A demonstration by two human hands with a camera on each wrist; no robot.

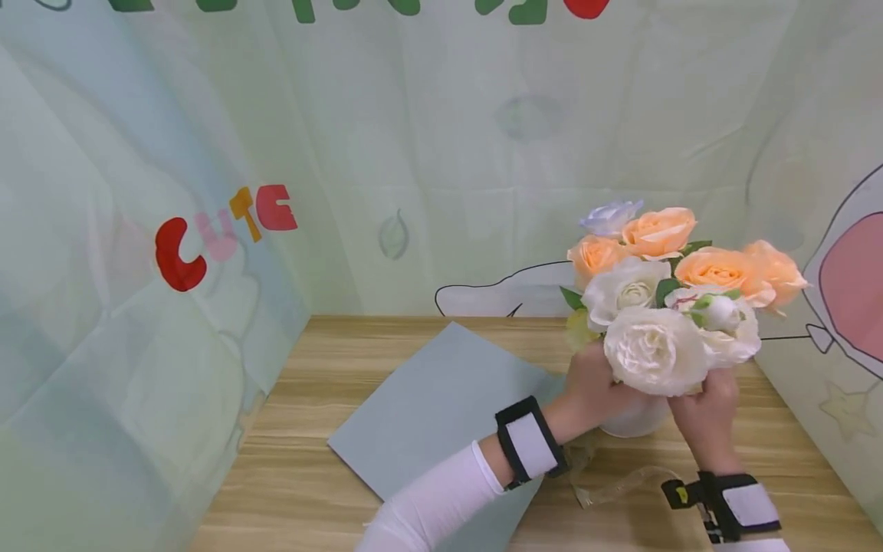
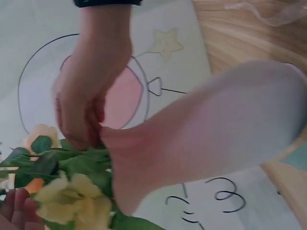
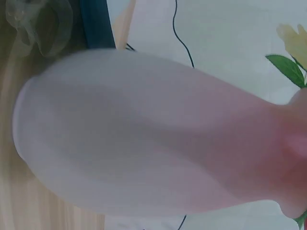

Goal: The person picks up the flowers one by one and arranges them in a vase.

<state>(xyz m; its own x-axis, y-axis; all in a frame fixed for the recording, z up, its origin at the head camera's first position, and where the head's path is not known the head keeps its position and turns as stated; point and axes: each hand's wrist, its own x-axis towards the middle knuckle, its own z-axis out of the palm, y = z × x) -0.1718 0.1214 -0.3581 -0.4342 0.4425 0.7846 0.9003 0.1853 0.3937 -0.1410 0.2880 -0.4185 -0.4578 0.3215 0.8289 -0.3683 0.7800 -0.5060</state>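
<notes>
A bouquet of white, orange and pale lilac roses point(image 1: 655, 349) stands in a frosted vase point(image 1: 635, 418), white at its base and pink towards the flared neck point(image 2: 211, 124). My left hand point(image 1: 593, 387) curls round the bouquet's left side just above the vase, its fingers partly hidden by blooms; some fingertips point(image 2: 18, 211) show beside a yellowish flower. From the other side my right hand point(image 1: 710, 414) pinches green stems and leaves right at the vase's rim. The right wrist view is filled by the vase point(image 3: 144, 134), and the right hand's fingers are hidden there.
A grey-blue board or folder point(image 1: 441, 406) lies flat on the wooden table point(image 1: 276, 468), left of the vase. A clear, crumpled plastic strip point(image 1: 621, 487) lies in front of the vase. Printed curtains point(image 1: 414, 153) close off the back and sides.
</notes>
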